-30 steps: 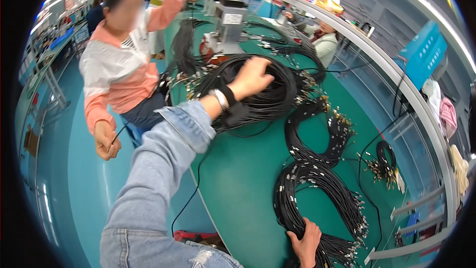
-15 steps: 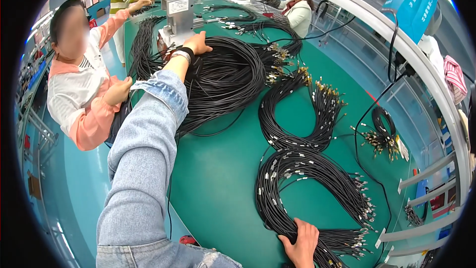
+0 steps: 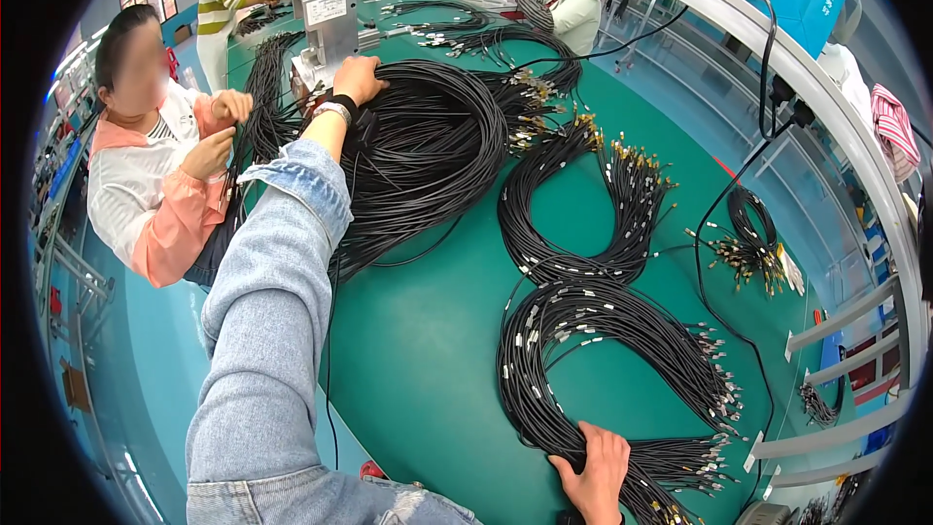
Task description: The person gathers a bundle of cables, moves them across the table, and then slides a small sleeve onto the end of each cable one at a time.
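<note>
"What lay nearest?"

"The right hand point(image 3: 595, 472), thumb and fingers spread over the near cable loop point(image 3: 530, 379); I couldn't tell whether they gripped. That loop lay on the near right of the green table point(image 3: 418, 350)."

"How would it have handled?"

"Bendy but springy, I'd have guessed, and fairly heavy as a bunch. Best taken round its thick curve on the left, away from the metal ends point(image 3: 724, 394) fanned out on the right, which looked easier to damage."

"And farther off?"

"The middle loop point(image 3: 525, 214), much the same. Left of it and a little farther, the large coil point(image 3: 428, 185): probably the heaviest, its smooth strands liable to slide, so better held from opposite sides."

"The left hand point(image 3: 360, 81)?"

"Well apart from the right, at the coil's far left edge; I couldn't tell whether it had closed on anything."
</note>
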Demonstrator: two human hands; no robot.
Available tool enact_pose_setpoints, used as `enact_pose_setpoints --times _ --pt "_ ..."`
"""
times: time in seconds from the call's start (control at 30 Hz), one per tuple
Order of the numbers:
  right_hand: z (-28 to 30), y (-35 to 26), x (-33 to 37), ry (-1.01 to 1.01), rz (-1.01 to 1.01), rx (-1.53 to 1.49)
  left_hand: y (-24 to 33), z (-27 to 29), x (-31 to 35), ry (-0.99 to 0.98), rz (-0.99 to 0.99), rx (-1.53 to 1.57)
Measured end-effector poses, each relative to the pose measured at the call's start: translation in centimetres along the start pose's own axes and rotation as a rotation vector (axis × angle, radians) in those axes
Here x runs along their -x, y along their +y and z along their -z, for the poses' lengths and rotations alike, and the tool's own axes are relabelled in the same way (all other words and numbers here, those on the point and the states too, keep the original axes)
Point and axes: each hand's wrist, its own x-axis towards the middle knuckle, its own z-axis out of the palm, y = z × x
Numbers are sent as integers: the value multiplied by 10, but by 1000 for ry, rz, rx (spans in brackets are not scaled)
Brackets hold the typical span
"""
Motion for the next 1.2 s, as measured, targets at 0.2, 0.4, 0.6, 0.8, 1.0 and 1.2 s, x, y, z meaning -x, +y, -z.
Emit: enact_pose_setpoints --times 0.2,0.4,0.6,0.8,1.0,1.2 --pt "5 -5 -1 -3 -20 -16 18 21 5 126 -33 61" --pt "5 -8 -2 21 3 -20 33 55 7 240 -146 86" --pt "8 -5 0 -13 -8 -12 55 88 11 374 -260 111" --pt "44 -16 -2 -44 79 -73 71 103 7 339 -221 89" --pt "66 -25 11 29 97 -140 48 63 0 266 -154 162" --pt "71 -30 16 31 -19 -173 40 41 -27 -171 -127 121"
